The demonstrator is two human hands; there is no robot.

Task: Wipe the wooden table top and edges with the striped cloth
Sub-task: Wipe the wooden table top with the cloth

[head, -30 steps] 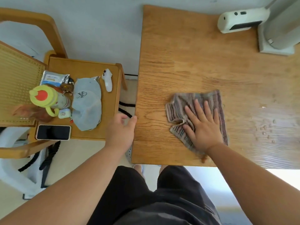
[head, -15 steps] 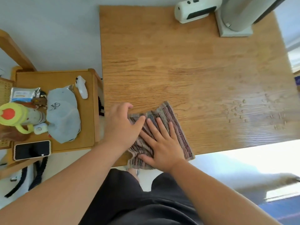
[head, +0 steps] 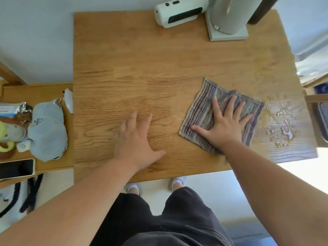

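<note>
The striped cloth [head: 204,110] lies flat on the right half of the wooden table top [head: 142,68]. My right hand [head: 223,125] presses down on it with fingers spread, palm flat. My left hand [head: 134,139] rests flat on the bare wood near the front edge, fingers apart, holding nothing. Water droplets [head: 284,130] sit on the wood just right of the cloth.
A white device [head: 177,13] and a white stand base [head: 229,32] occupy the table's far right. To the left, a lower wooden side table [head: 44,91] carries a grey cap [head: 48,130], a phone [head: 16,168], a snack packet and a green bottle.
My right hand has slid the cloth from the front left corner across to the right, beside the droplets. My left hand has come off the cloth and now lies on bare wood.
</note>
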